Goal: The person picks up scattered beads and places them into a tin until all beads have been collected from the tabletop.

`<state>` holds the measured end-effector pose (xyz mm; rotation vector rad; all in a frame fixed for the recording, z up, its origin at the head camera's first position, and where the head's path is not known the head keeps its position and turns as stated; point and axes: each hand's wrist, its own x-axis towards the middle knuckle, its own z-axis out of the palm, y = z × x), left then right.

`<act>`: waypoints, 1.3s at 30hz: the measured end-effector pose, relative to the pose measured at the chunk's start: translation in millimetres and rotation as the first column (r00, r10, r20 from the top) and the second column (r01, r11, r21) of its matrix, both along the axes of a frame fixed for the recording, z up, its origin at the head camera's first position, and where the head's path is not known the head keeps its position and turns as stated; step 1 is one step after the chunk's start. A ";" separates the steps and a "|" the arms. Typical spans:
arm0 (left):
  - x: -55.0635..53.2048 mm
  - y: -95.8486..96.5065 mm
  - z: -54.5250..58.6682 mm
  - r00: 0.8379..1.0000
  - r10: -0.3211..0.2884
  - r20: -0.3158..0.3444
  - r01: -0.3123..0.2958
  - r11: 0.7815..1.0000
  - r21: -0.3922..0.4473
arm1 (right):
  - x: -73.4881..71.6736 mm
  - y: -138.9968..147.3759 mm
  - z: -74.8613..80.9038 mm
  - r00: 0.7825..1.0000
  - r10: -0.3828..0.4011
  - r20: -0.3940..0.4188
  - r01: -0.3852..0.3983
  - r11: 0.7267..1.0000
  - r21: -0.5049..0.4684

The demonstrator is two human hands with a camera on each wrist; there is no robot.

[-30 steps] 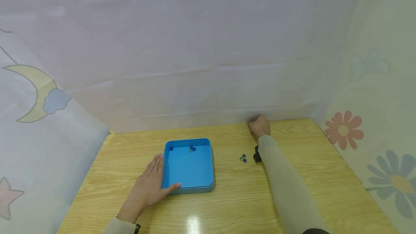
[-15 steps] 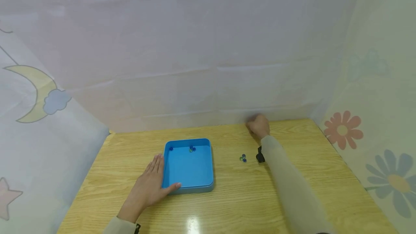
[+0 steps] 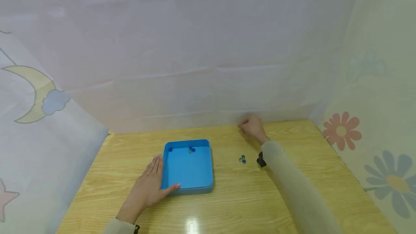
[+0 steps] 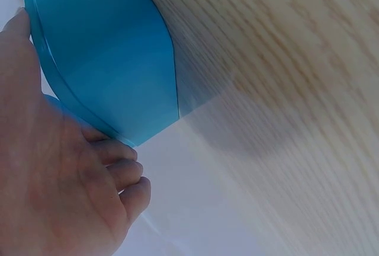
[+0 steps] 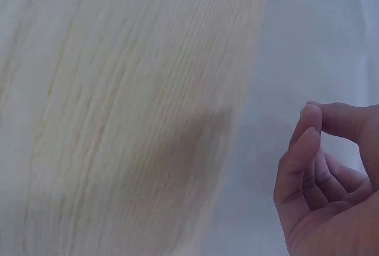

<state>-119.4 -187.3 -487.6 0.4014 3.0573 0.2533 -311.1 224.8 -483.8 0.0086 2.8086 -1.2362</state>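
A square blue tray (image 3: pixel 191 191) sits on the wooden table. My left hand (image 3: pixel 147 187) lies along its left side, fingers straight and thumb over the front rim; its fingers (image 4: pixel 123 173) touch the tray wall in the left wrist view. Inside the tray, a small group of glass marbles (image 3: pixel 193 150), blue and green, lies by the back wall; a single blue marble (image 3: pixel 170 150) is at the back left corner. My right hand (image 3: pixel 252 126) is near the table's back edge, fingers curled. Its thumb and fingertips (image 5: pixel 307 140) meet; whether something small is between them is hidden.
Three marbles (image 3: pixel 244 161) lie together on the table (image 3: pixel 221 208), between the tray and my right forearm; part of them shows blurred in the right wrist view. A pale cloth wall (image 3: pixel 195 82) rises behind the table, with printed cloths at both sides.
My right hand has moved slightly left along the back edge, and its thumb and fingertips show more clearly. The left hand, tray and marbles stay put.
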 end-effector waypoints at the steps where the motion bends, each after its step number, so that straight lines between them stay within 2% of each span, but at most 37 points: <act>1: 0.4 0.2 0.2 1.000 0.002 0.004 -0.002 1.000 0.003 | 2.5 -2.5 2.4 1.000 0.010 0.002 -0.010 1.000 -0.006; 6: 0.7 -0.1 -1.0 1.000 0.009 0.007 -0.009 1.000 -0.001 | 12.7 -14.0 12.0 0.999 0.050 0.003 -0.050 0.999 -0.007; 10: 0.2 -0.9 -3.1 1.000 0.014 0.007 -0.014 1.000 -0.013 | 18.8 -22.9 18.2 0.996 0.079 0.038 -0.078 0.997 -0.020; 14: 0.3 -1.2 -2.8 1.000 0.014 0.007 -0.014 1.000 -0.002 | 26.3 -31.8 23.9 0.988 0.142 0.063 -0.137 0.988 -0.077; 19: 0.9 -1.2 -1.7 1.000 0.012 0.005 -0.012 1.000 0.003 | 36.2 -44.8 30.4 0.966 0.255 0.035 -0.248 0.960 -0.131; 26: 0.6 -1.7 -3.1 1.000 0.011 -0.002 -0.011 1.000 -0.003 | 48.1 -64.6 42.1 0.915 0.403 0.007 -0.397 0.906 -0.147; 33: 0.1 -2.4 -4.3 1.000 0.012 -0.012 -0.012 1.000 -0.005 | 61.6 -85.1 51.5 0.867 0.498 0.008 -0.492 0.858 -0.145; 39: -0.4 -2.8 -3.5 1.000 0.010 -0.021 -0.010 1.000 0.000 | 71.2 -105.6 54.8 0.816 0.579 0.015 -0.574 0.812 -0.108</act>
